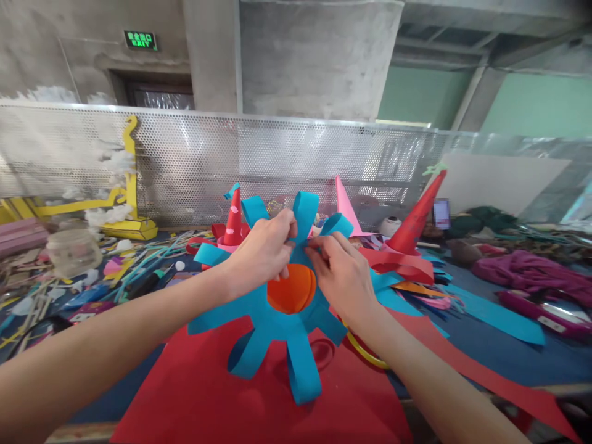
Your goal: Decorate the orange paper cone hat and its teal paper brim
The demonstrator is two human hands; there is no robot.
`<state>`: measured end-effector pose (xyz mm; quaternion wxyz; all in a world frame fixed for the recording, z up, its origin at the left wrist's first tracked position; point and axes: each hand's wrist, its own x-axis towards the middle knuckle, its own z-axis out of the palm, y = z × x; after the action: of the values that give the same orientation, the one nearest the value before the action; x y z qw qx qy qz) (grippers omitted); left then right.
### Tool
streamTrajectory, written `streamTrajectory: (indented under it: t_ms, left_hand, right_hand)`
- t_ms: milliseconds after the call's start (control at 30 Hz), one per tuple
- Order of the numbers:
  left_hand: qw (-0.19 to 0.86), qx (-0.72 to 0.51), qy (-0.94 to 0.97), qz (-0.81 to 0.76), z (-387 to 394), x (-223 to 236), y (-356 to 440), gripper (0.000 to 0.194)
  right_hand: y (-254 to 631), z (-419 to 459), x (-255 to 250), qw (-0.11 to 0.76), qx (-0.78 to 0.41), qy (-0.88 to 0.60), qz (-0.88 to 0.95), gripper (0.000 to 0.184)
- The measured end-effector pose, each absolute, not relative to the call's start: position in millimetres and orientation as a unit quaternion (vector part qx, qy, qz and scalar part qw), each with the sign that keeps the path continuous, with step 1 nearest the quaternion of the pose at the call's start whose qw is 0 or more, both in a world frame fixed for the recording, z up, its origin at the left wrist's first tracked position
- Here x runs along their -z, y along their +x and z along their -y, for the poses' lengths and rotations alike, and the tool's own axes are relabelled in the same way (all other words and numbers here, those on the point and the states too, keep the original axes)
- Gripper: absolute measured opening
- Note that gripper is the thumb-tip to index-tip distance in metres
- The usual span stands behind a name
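Note:
A blue paper ring (277,325) with several strips curled into loops stands up in front of me, tilted to face me. Orange paper (291,288), curved like the inside of a cone, fills its round middle. My left hand (268,243) is closed, its fingers curled in a pinch at the left of the top loop (306,209). My right hand (341,268) pinches the blue paper near that loop's base, thumb and fingertips together. What exactly lies between the fingertips is partly hidden. Below the ring lies a large red sheet (259,404).
Red cone hats (234,219) and a pink cone (346,209) stand behind. Yellow-handled scissors (367,354) lie partly under my right arm. A clear jar (74,253) and craft scraps fill the left; purple cloth (531,274) lies right. A perforated metal panel (296,148) backs the table.

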<state>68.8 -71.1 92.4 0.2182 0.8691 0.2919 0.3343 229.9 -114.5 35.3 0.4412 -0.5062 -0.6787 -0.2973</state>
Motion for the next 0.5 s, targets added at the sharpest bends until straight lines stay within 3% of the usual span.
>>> streamTrajectory:
  t_ms: [200,367,500]
  left_hand:
    - [0.208,-0.342,0.872,-0.282,68.6,-94.7,68.4,0.017]
    - [0.172,-0.357,0.874,-0.28,64.9,-107.4,63.6,0.016]
    - [0.142,-0.363,0.888,-0.245,55.8,-109.8,62.6,0.017]
  right_hand:
    - [227.7,125.3,-39.6,0.451,0.259,-0.502,0.691,0.016]
    - [245.2,188.1,-29.9,0.525,0.053,-0.527,0.667,0.027]
    - [269.7,240.5,8.5,0.518,0.018,-0.605,0.604,0.037]
